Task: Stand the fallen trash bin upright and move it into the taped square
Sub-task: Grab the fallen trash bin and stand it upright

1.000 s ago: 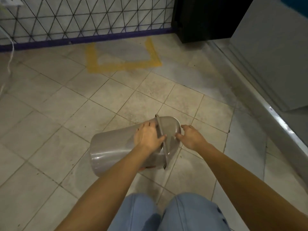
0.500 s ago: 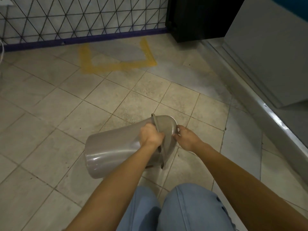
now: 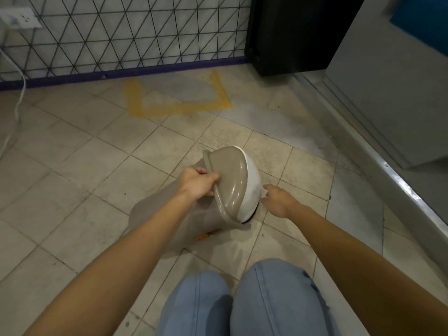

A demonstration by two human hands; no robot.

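My left hand [image 3: 197,184] is clenched on the rim of the trash bin [image 3: 189,214] just under its lid [image 3: 229,180], and that one-handed hold is the weak point — I judge that if the lid only sits loose on the body, pulling by it could lift it off, or the smooth plastic could slide out of my fingers and the bin roll back onto the floor [image 3: 80,166]. My right hand [image 3: 278,201] is released, fingers spread, just beside the white swing flap [image 3: 252,190] and not touching it, so nothing steadies that side; a push on the flap would likely just swing it inward instead of turning the bin. The bin is tilted, lid end raised toward me and to the right, base down and left, lying on the tiles in front of my knees [image 3: 242,299] and well apart from the taped square [image 3: 179,98], which sits by the wire fence [image 3: 121,37]. It is a glossy grey-brown plastic bin with a rounded domed lid; something small and orange shows at its lower edge, too blurred to tell what it is.
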